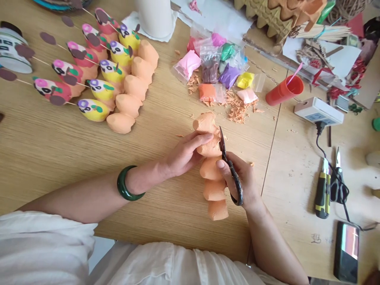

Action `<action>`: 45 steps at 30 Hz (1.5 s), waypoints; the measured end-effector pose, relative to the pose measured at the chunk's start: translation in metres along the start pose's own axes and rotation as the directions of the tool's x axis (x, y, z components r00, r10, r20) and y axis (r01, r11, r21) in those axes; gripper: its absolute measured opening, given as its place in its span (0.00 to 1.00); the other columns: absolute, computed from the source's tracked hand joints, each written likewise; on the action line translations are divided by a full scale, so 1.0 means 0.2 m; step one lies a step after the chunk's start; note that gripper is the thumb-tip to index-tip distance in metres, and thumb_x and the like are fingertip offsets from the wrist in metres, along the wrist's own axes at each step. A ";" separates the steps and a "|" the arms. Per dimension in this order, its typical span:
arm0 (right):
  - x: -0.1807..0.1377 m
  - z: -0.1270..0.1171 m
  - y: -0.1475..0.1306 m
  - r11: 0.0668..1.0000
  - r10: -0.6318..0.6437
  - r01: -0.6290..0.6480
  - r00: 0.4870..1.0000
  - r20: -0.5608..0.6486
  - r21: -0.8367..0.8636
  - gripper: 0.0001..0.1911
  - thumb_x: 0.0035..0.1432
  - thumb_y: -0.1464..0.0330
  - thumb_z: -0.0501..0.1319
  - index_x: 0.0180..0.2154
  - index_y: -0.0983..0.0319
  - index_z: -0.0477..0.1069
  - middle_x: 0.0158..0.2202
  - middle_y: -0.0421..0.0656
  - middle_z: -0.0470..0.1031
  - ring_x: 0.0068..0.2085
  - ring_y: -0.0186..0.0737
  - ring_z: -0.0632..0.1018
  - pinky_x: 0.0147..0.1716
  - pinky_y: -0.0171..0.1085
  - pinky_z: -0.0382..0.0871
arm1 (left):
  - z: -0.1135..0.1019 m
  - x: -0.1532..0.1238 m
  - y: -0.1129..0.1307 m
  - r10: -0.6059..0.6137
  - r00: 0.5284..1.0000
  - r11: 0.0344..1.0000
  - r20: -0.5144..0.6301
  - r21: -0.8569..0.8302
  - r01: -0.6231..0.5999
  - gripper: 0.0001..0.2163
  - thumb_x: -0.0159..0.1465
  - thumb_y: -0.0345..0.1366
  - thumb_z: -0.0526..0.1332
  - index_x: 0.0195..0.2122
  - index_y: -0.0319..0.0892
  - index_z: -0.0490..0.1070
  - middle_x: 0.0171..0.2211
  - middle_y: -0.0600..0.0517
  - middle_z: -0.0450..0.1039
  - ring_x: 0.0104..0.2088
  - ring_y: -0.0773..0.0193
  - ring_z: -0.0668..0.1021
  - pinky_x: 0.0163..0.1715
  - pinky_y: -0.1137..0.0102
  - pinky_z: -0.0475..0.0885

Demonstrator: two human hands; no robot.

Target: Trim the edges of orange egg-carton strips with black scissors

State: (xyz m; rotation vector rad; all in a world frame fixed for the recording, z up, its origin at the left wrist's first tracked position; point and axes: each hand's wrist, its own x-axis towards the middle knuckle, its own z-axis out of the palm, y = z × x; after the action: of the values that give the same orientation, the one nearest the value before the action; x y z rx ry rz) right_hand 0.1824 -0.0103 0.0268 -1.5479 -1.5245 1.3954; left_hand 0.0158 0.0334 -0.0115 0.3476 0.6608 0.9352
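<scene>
An orange strip of egg-carton cups runs lengthwise above the table in front of me. My left hand grips it near its upper end, thumb lying over the cups. In my right hand is a pair of black scissors, fingers through the handles. The blades lie along the right edge of the strip, by the second cup; whether they are closed there I cannot tell. Orange paper shavings are heaped just beyond the strip.
Painted red and yellow egg-carton caterpillars with brown discs on sticks stand at upper left, beside a plain orange strip. Bags of coloured clay, a red cup, a power strip, a utility knife and a phone lie around.
</scene>
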 end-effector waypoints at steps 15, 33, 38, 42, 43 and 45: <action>0.00 -0.01 0.01 0.999 -0.004 0.001 0.999 -0.047 -0.054 0.25 0.63 0.48 0.65 0.27 0.60 0.66 0.23 0.35 0.54 0.25 0.30 0.56 0.22 0.33 0.52 | -0.01 0.00 0.00 -0.039 0.997 0.999 0.066 0.023 0.038 0.12 0.58 0.42 0.73 0.38 0.41 0.81 0.37 0.51 0.82 0.43 0.60 0.80 0.49 0.67 0.72; 0.00 0.02 0.01 0.993 -0.028 0.015 0.993 -0.113 -0.114 0.24 0.64 0.47 0.63 0.33 0.61 0.73 0.22 0.34 0.51 0.24 0.30 0.52 0.22 0.33 0.51 | 0.00 0.00 0.01 -0.125 0.982 0.992 0.140 0.024 0.123 0.11 0.59 0.41 0.72 0.39 0.40 0.82 0.34 0.52 0.81 0.38 0.62 0.79 0.47 0.67 0.72; -0.01 0.02 0.02 0.995 -0.011 0.001 0.994 -0.113 -0.095 0.24 0.64 0.46 0.64 0.34 0.62 0.74 0.21 0.34 0.51 0.24 0.30 0.53 0.21 0.33 0.51 | -0.01 0.00 0.01 -0.136 0.981 0.991 0.137 0.017 0.135 0.12 0.59 0.41 0.73 0.40 0.41 0.82 0.34 0.52 0.81 0.37 0.61 0.79 0.46 0.68 0.72; 0.00 0.03 0.05 1.000 0.012 -0.015 0.995 -0.097 -0.024 0.24 0.63 0.46 0.64 0.34 0.62 0.74 0.21 0.34 0.57 0.23 0.30 0.58 0.20 0.32 0.52 | -0.01 0.00 0.02 -0.161 0.976 0.987 0.144 -0.003 0.163 0.11 0.59 0.40 0.73 0.39 0.41 0.80 0.33 0.53 0.81 0.36 0.64 0.79 0.41 0.71 0.73; 0.00 0.03 0.05 1.000 0.023 -0.023 0.996 -0.091 0.003 0.24 0.63 0.46 0.64 0.36 0.61 0.75 0.21 0.34 0.58 0.22 0.30 0.60 0.20 0.33 0.53 | -0.01 0.00 0.02 -0.166 0.975 0.986 0.145 -0.009 0.169 0.11 0.58 0.40 0.73 0.39 0.41 0.80 0.34 0.52 0.80 0.36 0.64 0.79 0.40 0.71 0.73; 0.01 0.02 0.06 0.998 0.034 -0.030 0.996 -0.084 0.046 0.25 0.62 0.45 0.65 0.40 0.61 0.76 0.21 0.34 0.60 0.22 0.31 0.62 0.20 0.33 0.55 | -0.02 0.00 0.02 -0.161 0.978 0.986 0.133 -0.013 0.164 0.11 0.58 0.40 0.73 0.38 0.41 0.80 0.35 0.52 0.80 0.37 0.63 0.79 0.40 0.71 0.73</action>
State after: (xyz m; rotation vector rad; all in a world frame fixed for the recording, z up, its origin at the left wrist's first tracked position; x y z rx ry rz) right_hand 0.1836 -0.0129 0.0138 -1.5900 -1.4146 1.3554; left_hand 0.0110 0.0357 -0.0114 0.3257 0.5475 0.7566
